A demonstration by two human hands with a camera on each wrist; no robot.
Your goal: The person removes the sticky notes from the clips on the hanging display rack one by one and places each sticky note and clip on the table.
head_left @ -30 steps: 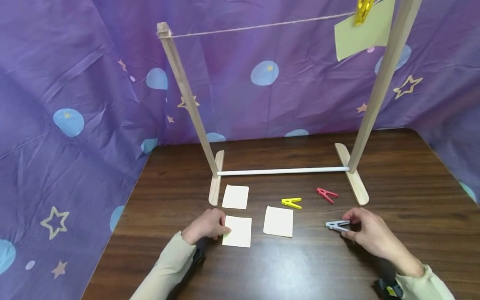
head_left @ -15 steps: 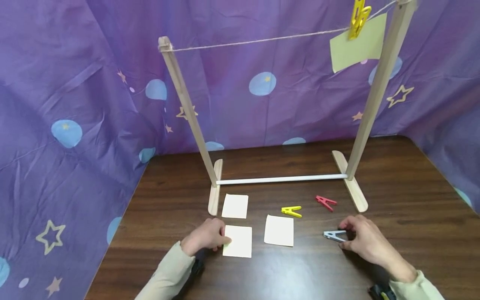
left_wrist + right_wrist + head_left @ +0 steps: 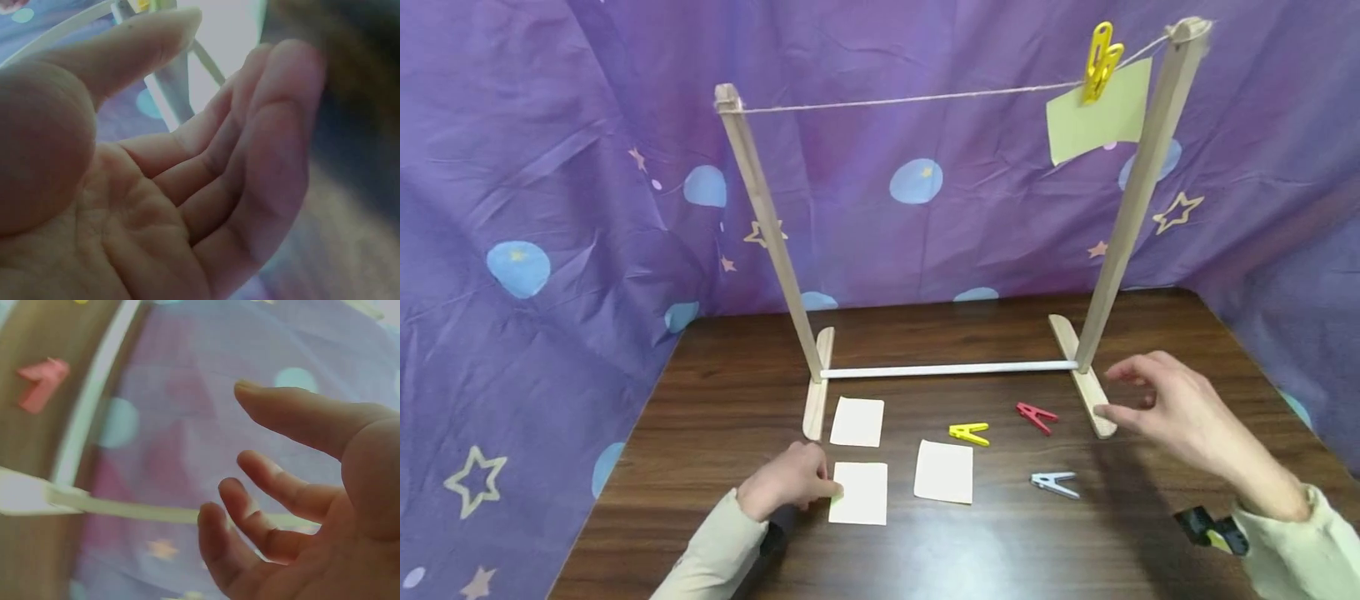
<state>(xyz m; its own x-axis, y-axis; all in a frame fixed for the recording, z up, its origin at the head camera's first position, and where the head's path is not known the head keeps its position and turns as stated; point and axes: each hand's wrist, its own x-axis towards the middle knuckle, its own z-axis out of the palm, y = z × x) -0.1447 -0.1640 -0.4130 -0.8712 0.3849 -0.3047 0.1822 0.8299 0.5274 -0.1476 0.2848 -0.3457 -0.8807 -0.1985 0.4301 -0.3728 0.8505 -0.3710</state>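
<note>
My left hand [image 3: 790,477] rests at the left edge of the nearer white paper square [image 3: 861,493], its thumb tip overlapping that edge. In the left wrist view its fingers [image 3: 206,162] bend loosely, with a gap between thumb and forefinger. My right hand [image 3: 1180,412] hangs raised beside the rack's right foot, thumb and fingers apart, holding nothing. A pale blue clothespin [image 3: 1054,482] lies on the table to its lower left. Farther back are a red clothespin [image 3: 1036,417] and a yellow clothespin [image 3: 970,433]. Two more white paper squares, one at back [image 3: 857,422] and one in the middle [image 3: 944,472], lie flat.
A wooden rack [image 3: 765,225] stands at the back, a string [image 3: 910,98] stretched between its posts and a white rod [image 3: 947,369] below. Near the right post, a yellow clothespin [image 3: 1099,71] holds a pale green paper [image 3: 1097,121] on the string. A purple curtain [image 3: 587,167] hangs behind.
My right hand has let go of the pale blue clothespin and risen to the right, leaving it on the table. The left hand stays at the paper's edge. The head view has tilted up slightly.
</note>
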